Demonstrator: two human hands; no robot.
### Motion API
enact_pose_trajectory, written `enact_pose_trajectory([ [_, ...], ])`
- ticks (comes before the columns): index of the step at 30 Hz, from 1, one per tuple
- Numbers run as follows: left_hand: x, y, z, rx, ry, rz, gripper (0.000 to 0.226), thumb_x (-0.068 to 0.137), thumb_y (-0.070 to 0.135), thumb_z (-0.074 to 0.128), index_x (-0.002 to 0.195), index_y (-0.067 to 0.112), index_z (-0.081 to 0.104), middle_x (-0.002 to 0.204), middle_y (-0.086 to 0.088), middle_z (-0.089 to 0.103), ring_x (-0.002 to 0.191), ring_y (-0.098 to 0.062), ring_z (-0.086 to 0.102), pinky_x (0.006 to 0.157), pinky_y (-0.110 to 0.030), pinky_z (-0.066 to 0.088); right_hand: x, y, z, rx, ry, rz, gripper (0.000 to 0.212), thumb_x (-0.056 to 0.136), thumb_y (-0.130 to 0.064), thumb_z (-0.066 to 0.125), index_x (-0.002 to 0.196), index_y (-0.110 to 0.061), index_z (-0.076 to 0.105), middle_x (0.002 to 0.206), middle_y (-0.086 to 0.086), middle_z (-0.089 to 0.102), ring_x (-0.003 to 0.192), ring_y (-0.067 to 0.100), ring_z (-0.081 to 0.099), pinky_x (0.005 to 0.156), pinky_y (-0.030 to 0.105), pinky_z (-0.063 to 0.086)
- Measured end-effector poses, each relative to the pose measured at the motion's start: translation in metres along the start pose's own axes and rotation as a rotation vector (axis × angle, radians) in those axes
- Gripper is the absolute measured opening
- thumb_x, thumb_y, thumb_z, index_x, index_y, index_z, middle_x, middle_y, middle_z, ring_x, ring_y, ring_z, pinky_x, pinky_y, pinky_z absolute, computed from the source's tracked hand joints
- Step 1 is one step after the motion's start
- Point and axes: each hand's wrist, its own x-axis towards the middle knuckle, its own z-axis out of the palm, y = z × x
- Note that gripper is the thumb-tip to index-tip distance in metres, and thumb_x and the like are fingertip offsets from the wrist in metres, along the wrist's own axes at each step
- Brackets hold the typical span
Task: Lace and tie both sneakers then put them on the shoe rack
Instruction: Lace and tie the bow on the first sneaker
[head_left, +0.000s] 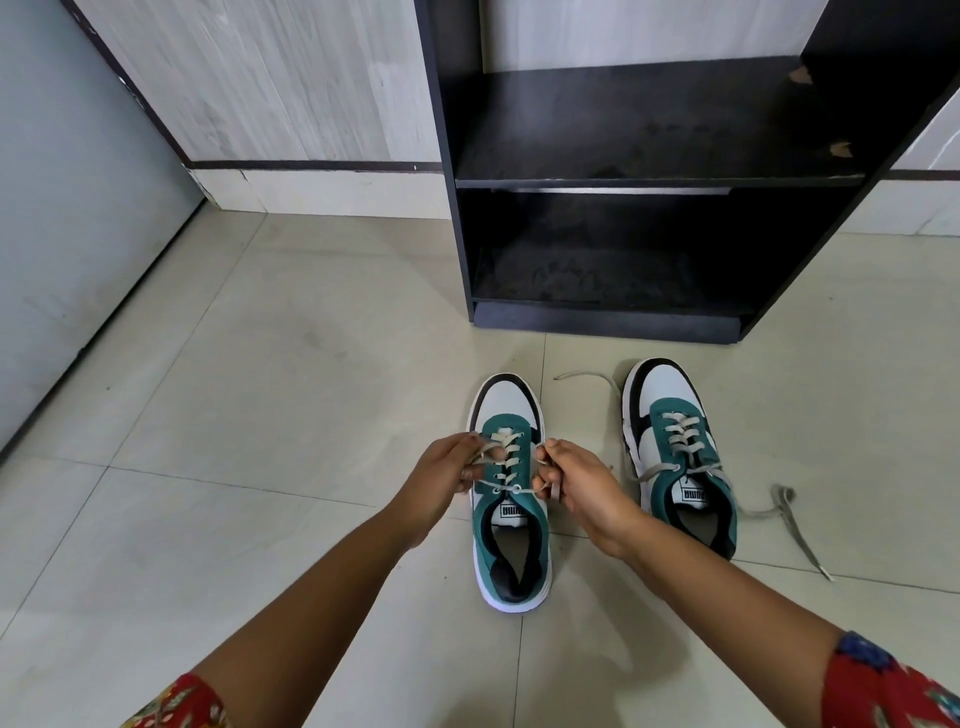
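Left hand (447, 470) and right hand (579, 486) pinch the left sneaker's (511, 525) lace ends (506, 489) — tongue label illegible.

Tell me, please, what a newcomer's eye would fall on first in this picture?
Two hands, left hand and right hand, pinch the lace ends of the left sneaker at the centre of the floor. Beside it, the right sneaker sits with its laces trailing loose over the tiles. Behind both stands a black shoe rack, its shelves bare.
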Motion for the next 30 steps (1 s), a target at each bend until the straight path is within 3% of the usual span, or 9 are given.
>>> enact_pose_trajectory([
  [4, 0.0, 0.001, 0.002, 0.072, -0.071, 0.048, 0.033, 0.098, 0.008, 0.028, 0.105, 0.011, 0.06, 0.048, 0.015, 0.041, 0.047, -0.002, 0.035, 0.048, -0.012, 0.03, 0.004, 0.0, 0.001, -0.043, -0.058, -0.071, 0.031, 0.099, -0.012, 0.033, 0.103, -0.014, 0.064, 0.057, -0.006, 0.04, 0.054, 0.006, 0.042, 0.059, 0.02, 0.036],
  [8, -0.005, 0.002, 0.006, 0.107, -0.155, 0.089, 0.021, 0.096, 0.003, 0.032, 0.098, 0.014, 0.049, 0.058, 0.009, 0.043, 0.051, -0.003, 0.036, 0.05, -0.014, 0.031, 0.002, 0.003, 0.003, -0.126, -0.078, -0.092, 0.017, 0.096, -0.004, 0.037, 0.099, -0.02, 0.043, 0.068, 0.0, 0.049, 0.061, 0.011, 0.044, 0.063, 0.018, 0.04],
  [10, -0.005, 0.003, 0.007, 0.1, -0.159, 0.049, 0.014, 0.098, 0.009, 0.036, 0.107, 0.018, 0.042, 0.063, 0.001, 0.041, 0.056, -0.007, 0.037, 0.053, -0.015, 0.033, 0.002, 0.002, 0.004, -0.115, -0.064, -0.068, 0.019, 0.094, -0.001, 0.04, 0.095, -0.019, 0.035, 0.071, 0.002, 0.053, 0.059, 0.01, 0.045, 0.057, 0.012, 0.043],
  [13, -0.001, -0.001, 0.005, 0.088, -0.15, -0.01, 0.028, 0.098, 0.018, 0.04, 0.124, 0.027, 0.04, 0.064, 0.0, 0.047, 0.064, -0.011, 0.043, 0.067, -0.025, 0.036, 0.0, 0.003, 0.005, -0.14, -0.117, -0.106, 0.017, 0.094, -0.003, 0.043, 0.103, -0.015, 0.035, 0.07, 0.003, 0.053, 0.057, 0.005, 0.048, 0.059, 0.01, 0.044],
  [16, 0.003, -0.003, 0.004, 0.043, -0.141, -0.003, 0.016, 0.097, 0.021, 0.043, 0.104, 0.017, 0.057, 0.054, 0.007, 0.048, 0.062, -0.013, 0.044, 0.066, -0.025, 0.037, -0.001, 0.005, 0.007, -0.17, -0.158, -0.174, 0.019, 0.095, -0.002, 0.042, 0.109, -0.014, 0.036, 0.069, 0.003, 0.051, 0.056, 0.002, 0.05, 0.063, 0.011, 0.046],
  [19, 0.004, -0.004, 0.007, 0.039, -0.053, -0.018, 0.016, 0.097, 0.019, 0.043, 0.085, 0.015, 0.053, 0.053, 0.005, 0.046, 0.055, -0.01, 0.042, 0.058, -0.022, 0.035, -0.002, 0.007, 0.007, -0.162, -0.173, -0.197, 0.019, 0.095, 0.002, 0.039, 0.105, -0.015, 0.039, 0.07, 0.003, 0.053, 0.059, 0.003, 0.051, 0.064, 0.013, 0.045],
  [23, 0.002, -0.004, 0.01, 0.074, -0.029, -0.023, 0.016, 0.097, 0.02, 0.043, 0.084, 0.016, 0.05, 0.058, 0.002, 0.044, 0.054, -0.007, 0.041, 0.055, -0.018, 0.035, -0.005, 0.005, 0.005, -0.101, -0.174, -0.177, 0.012, 0.094, -0.002, 0.043, 0.089, -0.012, 0.047, 0.069, 0.005, 0.053, 0.057, 0.003, 0.052, 0.061, 0.011, 0.045],
  [27, 0.001, -0.001, 0.009, 0.036, 0.001, 0.022, 0.013, 0.096, 0.019, 0.046, 0.085, 0.014, 0.05, 0.064, 0.001, 0.051, 0.059, -0.009, 0.045, 0.056, -0.017, 0.037, -0.002, 0.001, 0.005, -0.021, -0.073, -0.146, 0.019, 0.098, -0.013, 0.038, 0.081, -0.013, 0.048, 0.058, 0.004, 0.055, 0.052, 0.009, 0.052, 0.061, 0.016, 0.048],
  [30, -0.005, -0.004, 0.006, 0.396, 0.029, 0.221, 0.009, 0.093, 0.021, 0.052, 0.087, 0.015, 0.047, 0.08, -0.004, 0.064, 0.069, -0.016, 0.057, 0.062, -0.02, 0.043, 0.007, 0.002, 0.003, -0.001, 0.021, -0.047, 0.023, 0.098, -0.017, 0.037, 0.082, -0.012, 0.052, 0.047, 0.002, 0.058, 0.046, 0.012, 0.054, 0.063, 0.025, 0.046],
])
